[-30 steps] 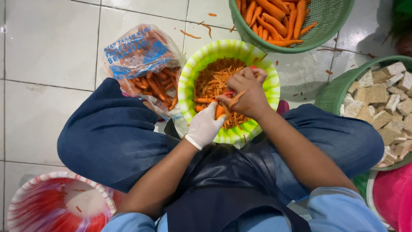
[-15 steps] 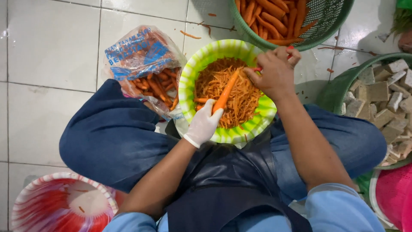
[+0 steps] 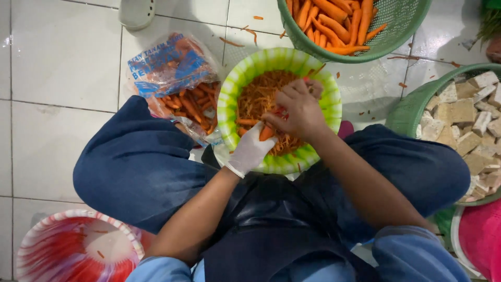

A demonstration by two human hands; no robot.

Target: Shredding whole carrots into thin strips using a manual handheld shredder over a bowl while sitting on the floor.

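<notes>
I sit cross-legged on a tiled floor with a green-and-white striped bowl (image 3: 229, 99) of shredded carrot (image 3: 258, 96) in front of me. My left hand (image 3: 250, 150), in a white glove, grips the lower end of a carrot (image 3: 267, 132) over the bowl. My bare right hand (image 3: 296, 110) is closed on a small peeler or grater with a red part and sits low on the same carrot, near the gloved hand. The tool is mostly hidden by the fingers.
A green mesh basket (image 3: 396, 36) of whole carrots stands at the top right. A plastic bag (image 3: 172, 78) of carrot pieces lies left of the bowl. A green basket (image 3: 412, 112) of tofu cubes is at right, a red-and-white bowl (image 3: 78, 250) bottom left, a pink tub (image 3: 480, 245) bottom right.
My right hand was up at the bowl's far rim with the carrot fully exposed; it has stroked down the carrot toward the gloved left hand. The left hand stayed put.
</notes>
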